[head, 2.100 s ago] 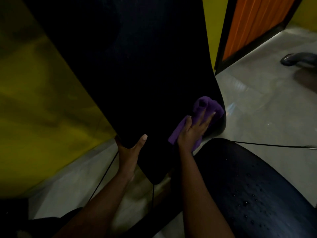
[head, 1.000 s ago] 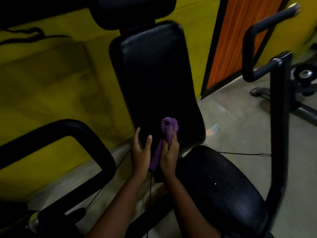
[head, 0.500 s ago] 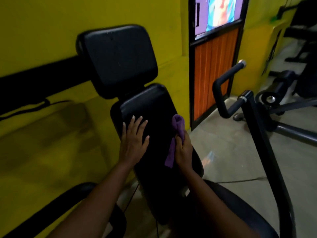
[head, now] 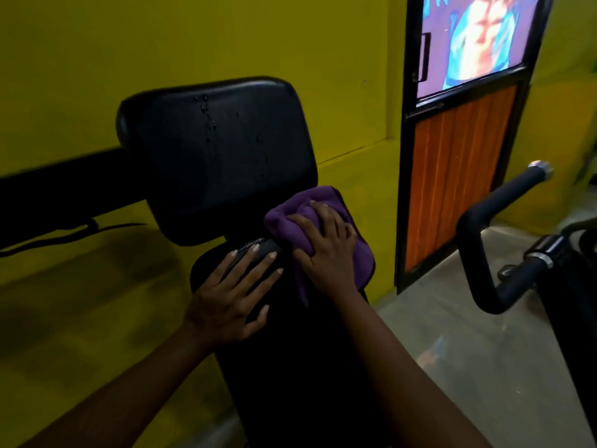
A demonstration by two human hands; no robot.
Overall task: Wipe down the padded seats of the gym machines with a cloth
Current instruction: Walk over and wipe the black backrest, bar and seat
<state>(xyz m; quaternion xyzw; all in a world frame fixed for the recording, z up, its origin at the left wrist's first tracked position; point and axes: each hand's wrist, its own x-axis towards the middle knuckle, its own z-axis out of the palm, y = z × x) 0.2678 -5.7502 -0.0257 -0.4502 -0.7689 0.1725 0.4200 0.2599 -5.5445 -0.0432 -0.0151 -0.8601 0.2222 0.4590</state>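
pressing cloth against back pad, right grip seemingly clutches it; left grip flat.

The purple cloth is soft and bunched into a loose wad at the centre right of the frame, under my right hand, whose grip bends over the folds and presses them down. It lies at the top of the black back pad, touching the lower right corner of the head pad, and one flap hangs down the back pad's right edge. The back pad is long and upright, running down to the lower middle of the frame. The head pad above it is wider, rounded at the corners, with wet droplets streaking its face.
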